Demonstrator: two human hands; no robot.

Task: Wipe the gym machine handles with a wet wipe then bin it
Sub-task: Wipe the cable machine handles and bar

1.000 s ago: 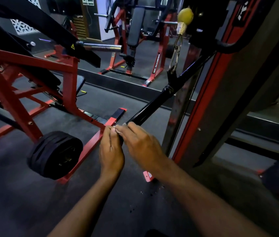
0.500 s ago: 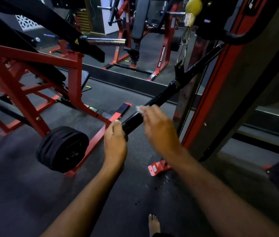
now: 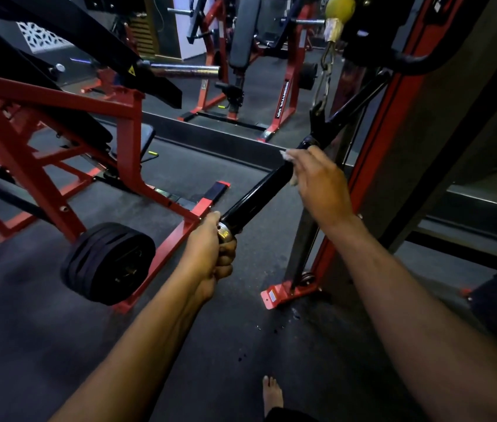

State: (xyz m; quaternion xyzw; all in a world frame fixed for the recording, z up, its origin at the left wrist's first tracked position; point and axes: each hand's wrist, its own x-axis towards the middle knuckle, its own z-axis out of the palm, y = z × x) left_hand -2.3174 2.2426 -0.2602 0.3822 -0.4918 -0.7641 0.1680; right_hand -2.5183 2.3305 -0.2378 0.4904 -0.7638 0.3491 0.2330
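The black handle slants from lower centre toward upper right; the left hand grips its lower end, and the right hand wraps the wet wipe around its upper part.

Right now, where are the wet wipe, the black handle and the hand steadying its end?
wet wipe (image 3: 287, 155): head view, white edge showing past the right hand's fingertips.
black handle (image 3: 259, 194): head view, middle of the bare glossy grip.
left hand (image 3: 210, 248): head view, back of the hand.

1. Dark rubber gym floor, dim light.
2. Red steel machine frame left of grip, black stacked weight plates mounted low.
3. Padded bench machine far beyond grip.
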